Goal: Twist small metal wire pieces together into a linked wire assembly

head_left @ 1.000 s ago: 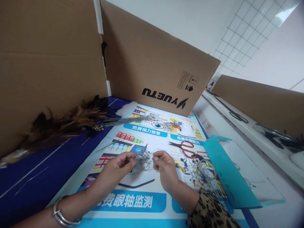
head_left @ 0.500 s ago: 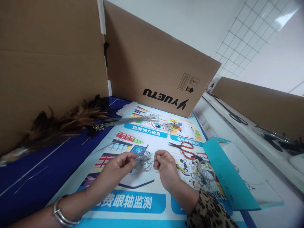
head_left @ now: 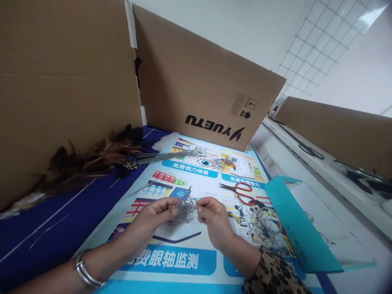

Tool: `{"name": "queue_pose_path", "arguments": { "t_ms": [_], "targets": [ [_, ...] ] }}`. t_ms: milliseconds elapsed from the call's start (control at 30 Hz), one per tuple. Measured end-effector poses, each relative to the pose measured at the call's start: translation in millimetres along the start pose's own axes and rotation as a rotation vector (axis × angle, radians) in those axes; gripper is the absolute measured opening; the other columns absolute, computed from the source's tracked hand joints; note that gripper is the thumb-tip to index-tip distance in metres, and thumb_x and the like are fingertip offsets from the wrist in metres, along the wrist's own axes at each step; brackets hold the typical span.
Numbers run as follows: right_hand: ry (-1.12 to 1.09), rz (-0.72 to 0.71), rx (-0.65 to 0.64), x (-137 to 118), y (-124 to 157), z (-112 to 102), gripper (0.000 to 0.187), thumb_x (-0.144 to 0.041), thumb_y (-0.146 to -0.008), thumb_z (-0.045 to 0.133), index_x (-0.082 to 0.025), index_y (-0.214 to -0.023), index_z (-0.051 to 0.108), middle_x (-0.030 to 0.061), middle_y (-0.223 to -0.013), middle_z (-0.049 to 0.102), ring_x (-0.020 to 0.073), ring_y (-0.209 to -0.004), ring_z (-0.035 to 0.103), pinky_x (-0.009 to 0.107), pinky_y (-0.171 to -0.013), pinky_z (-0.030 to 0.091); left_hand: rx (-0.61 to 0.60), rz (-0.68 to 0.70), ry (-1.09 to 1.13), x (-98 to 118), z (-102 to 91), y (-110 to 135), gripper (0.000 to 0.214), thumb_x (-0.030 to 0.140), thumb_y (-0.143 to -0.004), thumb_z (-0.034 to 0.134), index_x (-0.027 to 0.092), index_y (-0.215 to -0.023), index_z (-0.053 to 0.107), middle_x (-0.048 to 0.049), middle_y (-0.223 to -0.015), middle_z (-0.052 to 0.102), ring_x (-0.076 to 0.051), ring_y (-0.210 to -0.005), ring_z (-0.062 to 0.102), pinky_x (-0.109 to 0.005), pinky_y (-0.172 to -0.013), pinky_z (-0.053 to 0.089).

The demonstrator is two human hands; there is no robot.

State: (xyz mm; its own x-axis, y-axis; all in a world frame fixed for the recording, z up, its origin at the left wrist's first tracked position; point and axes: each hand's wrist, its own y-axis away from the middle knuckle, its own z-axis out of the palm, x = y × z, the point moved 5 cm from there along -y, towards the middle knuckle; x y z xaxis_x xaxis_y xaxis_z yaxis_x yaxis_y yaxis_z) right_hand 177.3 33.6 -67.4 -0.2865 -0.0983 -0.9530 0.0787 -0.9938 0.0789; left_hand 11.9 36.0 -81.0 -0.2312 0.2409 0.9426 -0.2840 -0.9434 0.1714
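My left hand point(head_left: 157, 212) and my right hand point(head_left: 211, 214) meet over a printed poster point(head_left: 171, 261) on the table. Both pinch a small tangle of thin metal wire pieces point(head_left: 184, 209) held between them just above the poster. The fingers of each hand are curled closed on the tangle. A silver bangle point(head_left: 84, 273) sits on my left wrist, and a leopard-print sleeve point(head_left: 272, 273) covers my right forearm.
Red-handled scissors point(head_left: 241, 192) lie right of my hands, near a clear roll of tape point(head_left: 269, 222) and loose wire bits. A bundle of brown feathers on wire stems point(head_left: 92, 161) lies at left. Cardboard panels point(head_left: 199, 81) wall the back. A teal folder point(head_left: 294, 228) lies at right.
My hands have drawn closer together on the wire tangle, and the view has shifted slightly.
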Motion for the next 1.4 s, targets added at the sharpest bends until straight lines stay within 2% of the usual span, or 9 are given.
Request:
{"name": "queue_pose_path", "arguments": {
  "t_ms": [133,267,600,733,867,1000,1067,1233,1400],
  "targets": [
    [0.033,0.008,0.036,-3.7,1.0,-2.5,0.015,-0.012,-0.067,0.054,-0.016,-0.076,0.066,-0.0035,-0.053,0.048,0.0078,-0.047,0.039,0.023,-0.049,0.026,-0.026,0.012,-0.001,4.4,3.0,1.3,0.019,0.029,-0.074,0.062,0.020,-0.090,0.062,0.0005,-0.073,0.057,-0.014,-0.068,0.049,-0.025,-0.065,0.037],
    [0.056,0.008,0.050,-6.5,1.3,-5.7,0.020,-0.012,-0.067,0.048,-0.016,-0.075,0.066,-0.0037,-0.048,0.045,0.0088,-0.046,0.038,0.023,-0.049,0.025,-0.044,0.019,-0.006,8.0,4.8,1.8,0.013,0.029,-0.076,0.060,0.019,-0.084,0.060,0.0022,-0.066,0.052,-0.013,-0.063,0.045,-0.024,-0.062,0.036],
    [0.052,-0.020,0.026,-8.7,0.4,-5.6,0.020,-0.015,-0.070,0.045,-0.016,-0.074,0.064,-0.0030,-0.054,0.047,0.0072,-0.045,0.038,0.021,-0.048,0.027,-0.078,0.021,-0.058,6.5,5.8,0.2,0.009,0.024,-0.074,0.061,0.018,-0.079,0.057,0.0022,-0.068,0.049,-0.012,-0.064,0.043,-0.023,-0.062,0.035],
    [0.105,-0.042,-0.005,-9.8,1.3,-4.4,0.021,-0.014,-0.071,0.044,-0.016,-0.074,0.065,-0.0029,-0.055,0.047,0.0078,-0.047,0.039,0.021,-0.048,0.029,-0.074,0.001,-0.086,4.0,5.6,-0.3,0.012,0.027,-0.072,0.062,0.017,-0.075,0.056,0.0017,-0.067,0.050,-0.012,-0.063,0.044,-0.023,-0.062,0.035],
    [0.344,-0.144,-0.081,-18.7,4.2,-0.3,0.028,-0.010,-0.073,0.042,-0.019,-0.077,0.068,-0.0025,-0.056,0.048,0.0102,-0.053,0.043,0.022,-0.053,0.034,-0.087,-0.026,-0.075,2.9,5.4,-0.1,0.011,0.026,-0.072,0.063,0.018,-0.076,0.056,0.0018,-0.067,0.050,-0.012,-0.063,0.044,-0.024,-0.062,0.035],
    [0.600,-0.377,-0.153,-32.5,9.7,6.6,0.036,-0.005,-0.072,0.042,-0.025,-0.082,0.071,0.0007,-0.074,0.056,0.0140,-0.071,0.053,0.026,-0.067,0.041,-0.112,-0.045,-0.055,3.0,6.5,1.5,0.009,0.025,-0.072,0.062,0.018,-0.076,0.057,0.0015,-0.068,0.052,-0.013,-0.064,0.045,-0.023,-0.063,0.035],
    [0.685,-0.456,-0.162,-36.1,12.8,9.3,0.038,-0.004,-0.073,0.042,-0.026,-0.087,0.070,0.0018,-0.078,0.057,0.0151,-0.075,0.054,0.027,-0.069,0.042,-0.119,-0.048,-0.048,4.0,8.1,2.5,0.009,0.025,-0.072,0.062,0.018,-0.077,0.058,0.0013,-0.068,0.053,-0.013,-0.064,0.046,-0.023,-0.062,0.036],
    [0.831,-0.519,-0.117,-37.1,18.3,12.2,0.032,-0.007,-0.073,0.049,-0.025,-0.092,0.068,0.0028,-0.079,0.056,0.0147,-0.067,0.052,0.027,-0.065,0.042,-0.125,-0.040,-0.029,5.8,12.3,5.0,0.010,0.025,-0.071,0.063,0.017,-0.076,0.058,0.0010,-0.068,0.052,-0.013,-0.063,0.045,-0.023,-0.061,0.035],
    [0.919,-0.569,-0.119,-36.9,22.7,16.5,0.028,-0.013,-0.080,0.048,-0.025,-0.097,0.067,0.0055,-0.081,0.057,0.0183,-0.077,0.053,0.030,-0.070,0.042,-0.120,-0.018,-0.043,6.8,14.8,9.9,0.012,0.026,-0.073,0.063,0.019,-0.079,0.056,0.0014,-0.071,0.051,-0.013,-0.065,0.045,-0.022,-0.061,0.035]
  ]
}}
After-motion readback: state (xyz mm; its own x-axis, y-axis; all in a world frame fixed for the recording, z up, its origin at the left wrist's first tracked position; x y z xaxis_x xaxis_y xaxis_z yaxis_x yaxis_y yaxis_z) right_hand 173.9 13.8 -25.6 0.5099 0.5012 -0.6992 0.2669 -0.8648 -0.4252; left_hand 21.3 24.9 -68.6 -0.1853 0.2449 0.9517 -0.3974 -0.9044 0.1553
